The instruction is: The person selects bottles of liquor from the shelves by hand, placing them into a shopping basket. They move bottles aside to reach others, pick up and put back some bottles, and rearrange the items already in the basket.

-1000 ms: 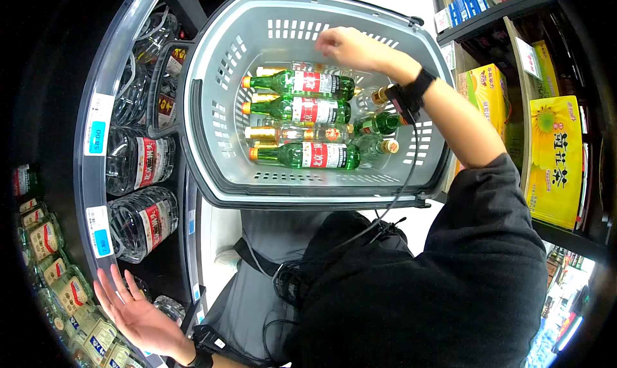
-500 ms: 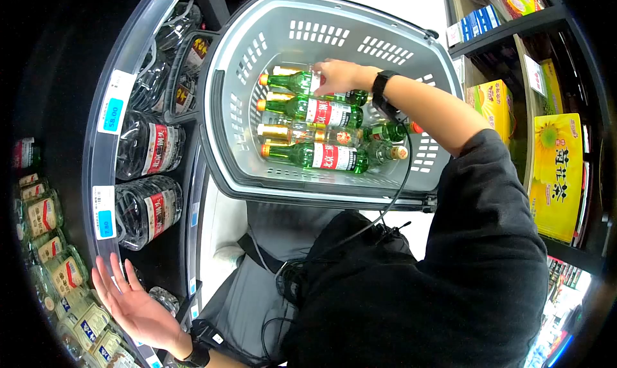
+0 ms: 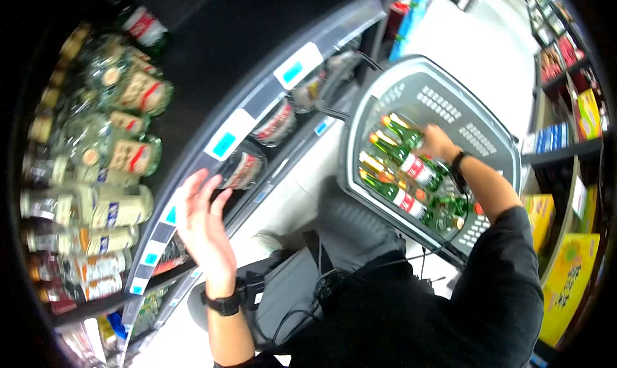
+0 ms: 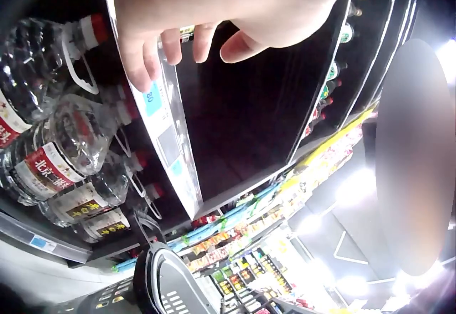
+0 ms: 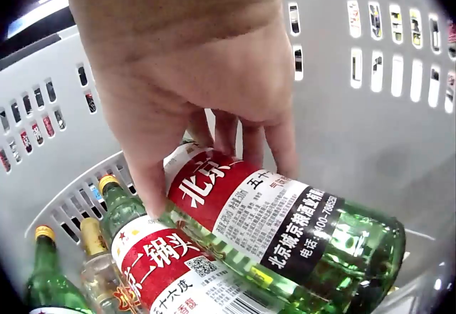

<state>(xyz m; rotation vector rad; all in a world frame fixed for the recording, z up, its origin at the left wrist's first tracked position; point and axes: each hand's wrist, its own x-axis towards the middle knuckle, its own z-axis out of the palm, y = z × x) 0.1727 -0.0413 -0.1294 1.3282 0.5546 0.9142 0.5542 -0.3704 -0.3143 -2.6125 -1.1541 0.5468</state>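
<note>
Inside a grey shopping basket, my right hand reaches down to a green glass liquor bottle with a red and white label. Thumb and fingers curl round its upper body, hiding its neck in the right wrist view. Right beside it lies a matching green bottle, with a clear gold-capped bottle and another green bottle further left. My left hand is raised at the shelf's front edge, fingers spread and holding nothing; in the left wrist view it overlaps the price strip.
Large clear plastic jugs stand on the lower shelf to the left. Above them, several flat glass bottles line the upper shelf. Yellow boxes fill a shelf on the right. A cable runs across my lap towards the right wrist.
My right hand has come down from above the bottles and now grips the one at the far side. The head view has swung left, showing more shelf. My left hand stays spread.
</note>
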